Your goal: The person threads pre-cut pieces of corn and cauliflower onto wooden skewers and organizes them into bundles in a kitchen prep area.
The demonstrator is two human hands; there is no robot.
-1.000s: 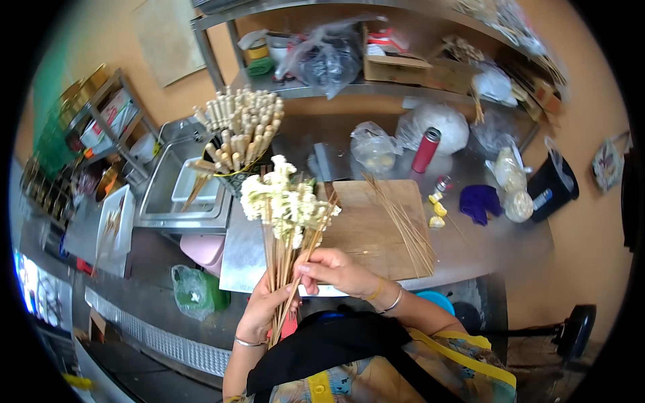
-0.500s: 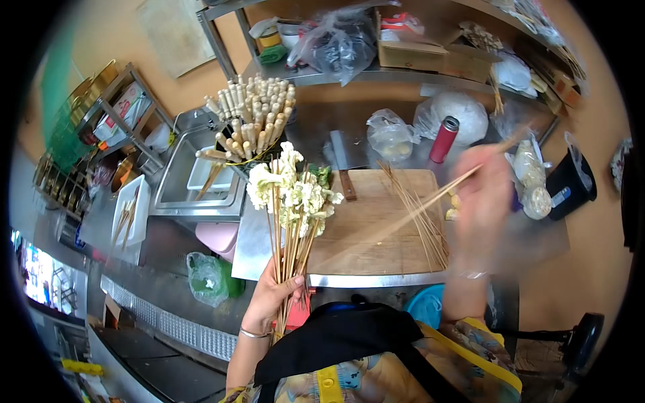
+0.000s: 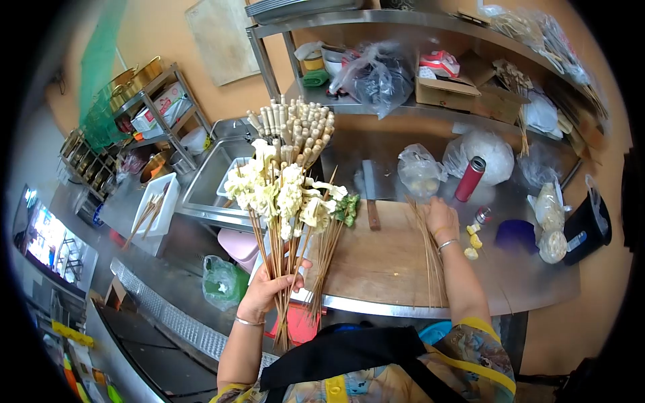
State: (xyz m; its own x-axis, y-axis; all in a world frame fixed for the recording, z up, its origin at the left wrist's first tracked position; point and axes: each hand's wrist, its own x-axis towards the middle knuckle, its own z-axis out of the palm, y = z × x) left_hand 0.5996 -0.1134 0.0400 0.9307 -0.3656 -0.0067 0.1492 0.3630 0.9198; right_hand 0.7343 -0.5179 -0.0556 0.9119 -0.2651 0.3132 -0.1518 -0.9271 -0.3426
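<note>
My left hand [image 3: 275,285] is wrapped round the lower sticks of a fanned bunch of cauliflower skewers [image 3: 289,195], held upright in front of the counter. Just right of the bunch lie broccoli skewers [image 3: 346,209], their sticks reaching over the counter's front edge. Loose bamboo skewers [image 3: 430,269] rest on the right part of the wooden cutting board [image 3: 363,269]. At their far ends is my right hand [image 3: 441,220], its fingers curled in against the sticks; the fingertips are partly hidden. A cleaver [image 3: 371,195] lies at the board's back edge.
A cluster of food-tipped sticks [image 3: 295,127] stands behind the cauliflower, beside the sink [image 3: 215,174]. Right of the board are yellow pieces [image 3: 474,240], a red flask [image 3: 470,178], a purple bowl [image 3: 516,236] and a black bin [image 3: 588,232]. A metal shelf [image 3: 403,101] runs above the counter.
My right hand has come down from raised, with a blurred skewer in it, to the loose skewers on the board. My left hand still holds the cauliflower bunch. The camera view has shifted.
</note>
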